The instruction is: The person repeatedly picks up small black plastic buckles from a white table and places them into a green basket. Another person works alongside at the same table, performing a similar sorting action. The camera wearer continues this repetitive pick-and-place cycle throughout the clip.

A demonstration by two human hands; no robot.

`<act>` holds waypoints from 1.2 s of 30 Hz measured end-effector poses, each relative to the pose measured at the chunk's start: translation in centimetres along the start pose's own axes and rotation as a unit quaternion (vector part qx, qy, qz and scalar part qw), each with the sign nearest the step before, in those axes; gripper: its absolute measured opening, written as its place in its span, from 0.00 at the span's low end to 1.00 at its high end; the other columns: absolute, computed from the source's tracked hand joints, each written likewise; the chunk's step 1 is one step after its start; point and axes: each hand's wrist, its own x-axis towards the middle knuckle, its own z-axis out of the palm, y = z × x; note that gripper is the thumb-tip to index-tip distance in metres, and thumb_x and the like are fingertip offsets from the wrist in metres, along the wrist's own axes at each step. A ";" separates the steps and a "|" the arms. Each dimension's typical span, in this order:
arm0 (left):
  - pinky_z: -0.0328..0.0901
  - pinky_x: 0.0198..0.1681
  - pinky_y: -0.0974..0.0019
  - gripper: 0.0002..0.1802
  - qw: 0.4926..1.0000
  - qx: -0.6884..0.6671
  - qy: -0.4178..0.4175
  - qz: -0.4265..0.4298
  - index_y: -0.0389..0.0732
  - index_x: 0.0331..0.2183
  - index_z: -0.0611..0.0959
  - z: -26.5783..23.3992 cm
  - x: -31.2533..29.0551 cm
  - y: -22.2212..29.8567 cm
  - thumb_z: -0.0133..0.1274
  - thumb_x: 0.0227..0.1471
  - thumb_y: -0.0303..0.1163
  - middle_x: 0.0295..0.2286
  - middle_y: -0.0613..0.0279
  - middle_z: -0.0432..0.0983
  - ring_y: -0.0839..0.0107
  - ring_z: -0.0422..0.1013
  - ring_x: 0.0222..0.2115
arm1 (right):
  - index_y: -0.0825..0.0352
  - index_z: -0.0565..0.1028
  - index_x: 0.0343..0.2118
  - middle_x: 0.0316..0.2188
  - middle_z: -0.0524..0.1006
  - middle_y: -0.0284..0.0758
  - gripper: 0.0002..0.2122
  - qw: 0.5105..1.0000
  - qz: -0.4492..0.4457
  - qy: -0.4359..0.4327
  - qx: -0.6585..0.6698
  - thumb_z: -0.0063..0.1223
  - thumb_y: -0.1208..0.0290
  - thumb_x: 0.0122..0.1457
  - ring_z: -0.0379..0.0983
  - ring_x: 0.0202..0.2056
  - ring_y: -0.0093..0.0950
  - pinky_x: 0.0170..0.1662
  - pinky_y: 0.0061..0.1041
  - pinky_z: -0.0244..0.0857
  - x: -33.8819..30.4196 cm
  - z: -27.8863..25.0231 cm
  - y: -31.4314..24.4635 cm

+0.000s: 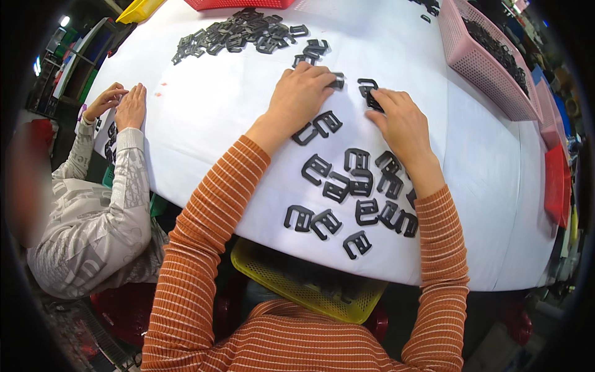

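Observation:
My left hand (pixel 294 102) rests near the middle of the white table, fingers bent and close together over a black plastic buckle (pixel 338 81). The buckle's end sticks out past the fingertips, and the rest is hidden. To its right, my right hand (pixel 406 124) has thumb and fingers at another black buckle (pixel 367 87), which is partly covered. Between my forearms lie several loose black buckles, such as one near the front edge (pixel 357 245) and one by my left wrist (pixel 328 123). Just beyond my left hand are a few more buckles (pixel 316 47).
A large heap of black buckles (pixel 238 34) lies farther back. Pink basket (pixel 477 65) with black parts stands at right; a red tray (pixel 556 186) is beside the table. A yellow basket (pixel 266 266) sits below the front edge. At left, a co-worker's hands (pixel 130 108) work at the table.

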 end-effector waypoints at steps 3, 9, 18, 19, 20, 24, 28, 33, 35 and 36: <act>0.65 0.42 0.62 0.11 1.000 0.002 0.004 0.007 0.42 0.37 0.84 -0.2 0.5 -0.2 0.58 0.50 0.33 0.35 0.65 0.80 0.66 0.71 0.39 | 0.67 0.78 0.41 0.31 0.81 0.33 0.15 0.997 -0.021 -0.038 -0.070 0.61 0.65 0.52 0.76 0.36 0.33 0.38 0.30 0.69 0.3 0.1 0.2; 0.67 0.41 0.62 0.11 0.962 -0.207 -0.086 -0.158 0.39 0.38 0.84 -2.3 0.5 1.8 0.55 0.52 0.30 0.33 0.61 0.80 0.62 0.73 0.37 | 0.67 0.80 0.39 0.21 0.79 0.37 0.12 0.911 0.232 -0.204 0.272 0.58 0.67 0.56 0.76 0.24 0.36 0.32 0.32 0.69 0.6 -3.9 -0.4; 0.68 0.40 0.65 0.13 0.986 -0.119 0.023 -0.116 0.42 0.42 0.84 -1.6 -0.8 -2.0 0.54 0.54 0.28 0.38 0.56 0.80 0.63 0.74 0.37 | 0.55 0.73 0.54 0.58 0.70 0.32 0.16 0.990 0.023 -0.141 -0.008 0.47 0.63 0.63 0.62 0.60 0.36 0.61 0.42 0.56 1.3 0.7 2.2; 0.68 0.40 0.64 0.13 0.982 -0.129 0.024 -0.133 0.43 0.42 0.84 -1.7 -0.9 -2.4 0.54 0.53 0.28 0.38 0.57 0.80 0.63 0.74 0.38 | 0.55 0.72 0.55 0.59 0.69 0.32 0.17 0.991 0.035 -0.125 0.015 0.47 0.62 0.64 0.62 0.61 0.36 0.61 0.41 0.56 0.7 0.0 2.7; 0.68 0.41 0.64 0.14 0.980 -0.138 0.019 -0.141 0.43 0.43 0.84 -1.8 -1.0 -2.5 0.54 0.53 0.28 0.39 0.58 0.80 0.64 0.73 0.38 | 0.55 0.72 0.55 0.59 0.69 0.33 0.17 0.992 0.048 -0.108 0.037 0.47 0.62 0.64 0.61 0.61 0.37 0.61 0.41 0.56 0.1 -0.7 3.4; 0.65 0.53 0.62 0.17 0.981 -0.184 -0.036 -0.058 0.43 0.45 0.83 -3.1 -1.9 -0.5 0.54 0.53 0.23 0.45 0.58 0.78 0.62 0.70 0.50 | 0.55 0.73 0.55 0.61 0.66 0.37 0.19 0.974 0.101 -0.123 0.159 0.50 0.61 0.62 0.58 0.63 0.41 0.64 0.39 0.51 -3.2 -3.0 3.3; 0.62 0.58 0.59 0.18 0.968 -0.225 -0.105 -0.041 0.42 0.46 0.82 -6.4 -5.3 3.7 0.54 0.51 0.20 0.48 0.58 0.76 0.59 0.66 0.56 | 0.48 0.75 0.53 0.63 0.62 0.34 0.19 0.971 0.062 -0.194 0.122 0.53 0.54 0.59 0.50 0.66 0.41 0.66 0.49 0.43 -7.0 -5.3 0.0; 0.61 0.58 0.59 0.21 0.959 -0.237 -0.114 -0.107 0.39 0.47 0.82 -8.7 -8.5 6.7 0.52 0.49 0.17 0.49 0.54 0.75 0.57 0.64 0.58 | 0.46 0.75 0.53 0.66 0.57 0.31 0.21 0.974 0.113 -0.185 0.062 0.52 0.50 0.57 0.45 0.68 0.41 0.65 0.59 0.38 -10.4 -6.9 -1.2; 0.59 0.59 0.58 0.23 0.961 -0.214 -0.121 -0.130 0.37 0.48 0.80 -9.7 -10.0 7.2 0.51 0.48 0.16 0.51 0.52 0.73 0.56 0.63 0.58 | 0.46 0.75 0.54 0.66 0.56 0.31 0.22 0.973 0.105 -0.193 0.074 0.51 0.48 0.57 0.44 0.68 0.41 0.64 0.61 0.35 -11.1 -7.6 -3.3; 0.59 0.59 0.58 0.23 0.962 -0.199 -0.118 -0.147 0.37 0.49 0.80 -10.4 -10.8 7.5 0.52 0.48 0.17 0.52 0.52 0.73 0.55 0.63 0.59 | 0.46 0.75 0.54 0.66 0.56 0.33 0.23 0.969 0.087 -0.219 0.075 0.50 0.45 0.56 0.43 0.68 0.42 0.64 0.63 0.32 -11.5 -8.0 -4.3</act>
